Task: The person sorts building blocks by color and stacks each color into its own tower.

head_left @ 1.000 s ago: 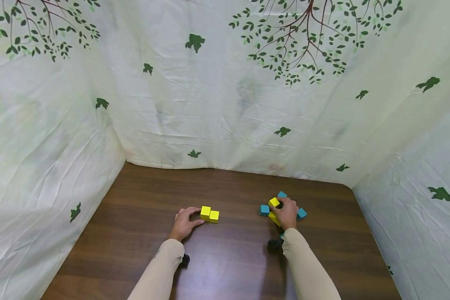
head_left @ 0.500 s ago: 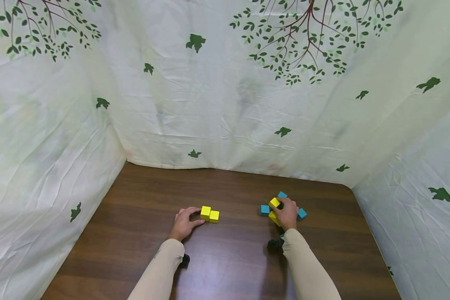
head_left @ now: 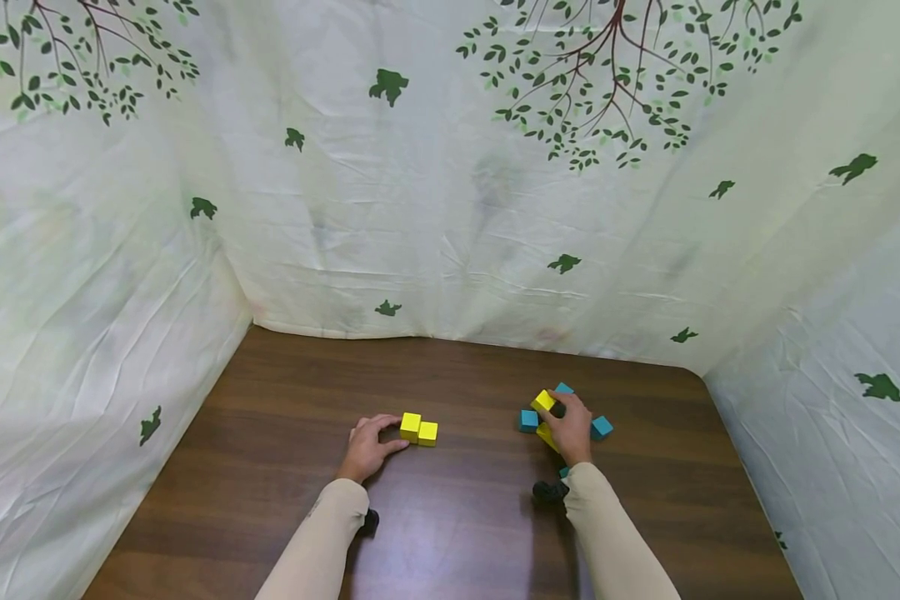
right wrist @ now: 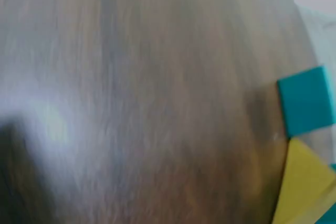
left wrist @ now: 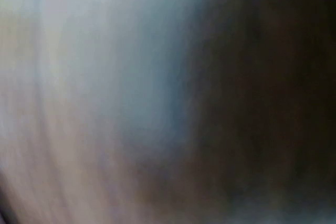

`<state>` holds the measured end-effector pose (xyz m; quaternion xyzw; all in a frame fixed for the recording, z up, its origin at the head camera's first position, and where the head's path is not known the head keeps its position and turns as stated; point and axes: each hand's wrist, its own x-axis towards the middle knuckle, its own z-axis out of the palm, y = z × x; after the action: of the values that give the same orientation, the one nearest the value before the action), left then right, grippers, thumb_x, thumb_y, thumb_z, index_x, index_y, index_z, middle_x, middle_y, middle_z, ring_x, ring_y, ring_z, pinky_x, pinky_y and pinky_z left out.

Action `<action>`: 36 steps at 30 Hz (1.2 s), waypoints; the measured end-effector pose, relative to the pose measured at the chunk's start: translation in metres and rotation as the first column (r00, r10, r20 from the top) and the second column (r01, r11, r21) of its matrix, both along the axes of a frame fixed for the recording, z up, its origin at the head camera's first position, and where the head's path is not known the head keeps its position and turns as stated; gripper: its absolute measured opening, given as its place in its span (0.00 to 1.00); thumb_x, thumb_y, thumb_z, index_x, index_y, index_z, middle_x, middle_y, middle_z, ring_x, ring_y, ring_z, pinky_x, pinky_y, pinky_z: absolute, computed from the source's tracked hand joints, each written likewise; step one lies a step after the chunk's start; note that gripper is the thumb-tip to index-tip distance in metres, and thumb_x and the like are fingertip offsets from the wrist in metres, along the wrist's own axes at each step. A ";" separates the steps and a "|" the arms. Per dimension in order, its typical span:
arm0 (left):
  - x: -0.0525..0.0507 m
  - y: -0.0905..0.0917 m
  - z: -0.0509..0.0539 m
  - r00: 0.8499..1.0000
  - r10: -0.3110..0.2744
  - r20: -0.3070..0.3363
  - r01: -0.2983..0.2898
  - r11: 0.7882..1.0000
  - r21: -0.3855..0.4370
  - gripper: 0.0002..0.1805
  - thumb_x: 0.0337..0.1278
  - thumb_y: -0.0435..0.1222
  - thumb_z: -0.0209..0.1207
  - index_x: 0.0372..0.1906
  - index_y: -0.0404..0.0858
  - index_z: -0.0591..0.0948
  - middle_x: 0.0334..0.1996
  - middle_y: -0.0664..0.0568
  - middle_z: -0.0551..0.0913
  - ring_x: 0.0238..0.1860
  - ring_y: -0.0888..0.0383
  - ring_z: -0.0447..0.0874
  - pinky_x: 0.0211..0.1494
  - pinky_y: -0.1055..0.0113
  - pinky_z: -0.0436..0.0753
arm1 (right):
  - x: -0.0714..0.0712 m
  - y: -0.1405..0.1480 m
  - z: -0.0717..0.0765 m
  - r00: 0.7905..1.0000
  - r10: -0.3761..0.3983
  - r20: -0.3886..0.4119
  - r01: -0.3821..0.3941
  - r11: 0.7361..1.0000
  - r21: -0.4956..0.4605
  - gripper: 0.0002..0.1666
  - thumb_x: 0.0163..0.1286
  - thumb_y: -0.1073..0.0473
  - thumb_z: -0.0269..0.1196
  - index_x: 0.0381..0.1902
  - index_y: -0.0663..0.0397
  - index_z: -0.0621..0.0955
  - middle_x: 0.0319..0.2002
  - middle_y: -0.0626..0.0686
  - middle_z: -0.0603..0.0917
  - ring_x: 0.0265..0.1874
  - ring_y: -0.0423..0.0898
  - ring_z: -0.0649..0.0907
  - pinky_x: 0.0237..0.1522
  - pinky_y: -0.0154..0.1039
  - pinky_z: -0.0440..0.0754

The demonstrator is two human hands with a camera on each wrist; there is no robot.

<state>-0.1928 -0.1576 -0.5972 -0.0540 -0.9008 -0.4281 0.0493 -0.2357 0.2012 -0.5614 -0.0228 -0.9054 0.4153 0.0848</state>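
Note:
On the left of the table, my left hand [head_left: 367,450] holds a yellow cube [head_left: 410,426] between thumb and fingers at its left side. Another yellow cube [head_left: 427,433] sits against that one's right side. Farther right, my right hand [head_left: 572,427] pinches a yellow cube [head_left: 543,401] at the fingertips. Below it lies a yellow block [head_left: 547,437], partly covered by the hand; the right wrist view shows a slanted face of a yellow block [right wrist: 302,184] beside a blue cube [right wrist: 307,101]. The left wrist view is too blurred to make out anything.
Around the right hand lie a blue cube [head_left: 528,421] to its left, a blue cube [head_left: 602,427] to its right and a blue block [head_left: 564,388] behind. Another blue piece [head_left: 564,472] peeks out near the wrist. White patterned cloth [head_left: 450,250] borders the brown table [head_left: 465,525].
My right hand has shifted slightly left and up, carrying the yellow cube with it. The left hand and its two yellow cubes have stayed in place.

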 end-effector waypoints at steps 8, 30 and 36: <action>-0.001 0.000 -0.002 1.000 -0.001 -0.001 0.001 1.000 -0.008 0.22 0.45 0.36 0.72 0.49 0.34 0.83 0.50 0.44 0.83 0.47 0.45 0.72 0.52 0.49 0.63 | 0.009 -0.023 0.007 0.989 0.061 -0.133 -0.075 0.992 -0.105 0.24 0.60 0.67 0.68 0.55 0.66 0.79 0.51 0.62 0.79 0.50 0.61 0.78 0.50 0.55 0.77; 0.000 0.000 -0.003 1.000 0.002 0.013 -0.002 1.000 0.003 0.22 0.46 0.36 0.72 0.49 0.34 0.83 0.51 0.44 0.82 0.48 0.46 0.72 0.53 0.50 0.63 | 0.043 -0.114 0.007 0.972 0.177 -0.153 -0.192 0.977 -0.092 0.22 0.55 0.67 0.72 0.50 0.60 0.83 0.46 0.54 0.83 0.45 0.52 0.82 0.49 0.50 0.79; 0.001 -0.001 -0.003 1.000 0.000 -0.011 0.000 1.000 -0.007 0.22 0.46 0.37 0.72 0.49 0.35 0.83 0.50 0.44 0.83 0.46 0.46 0.72 0.52 0.50 0.63 | 0.047 -0.133 0.003 0.969 0.208 -0.134 -0.221 0.971 -0.092 0.22 0.55 0.67 0.72 0.49 0.59 0.84 0.46 0.53 0.83 0.45 0.52 0.82 0.49 0.50 0.79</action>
<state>-0.1919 -0.1583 -0.6006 -0.0565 -0.9020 -0.4246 0.0539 -0.1882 0.0685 -0.5589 0.0967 -0.8721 0.4704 0.0938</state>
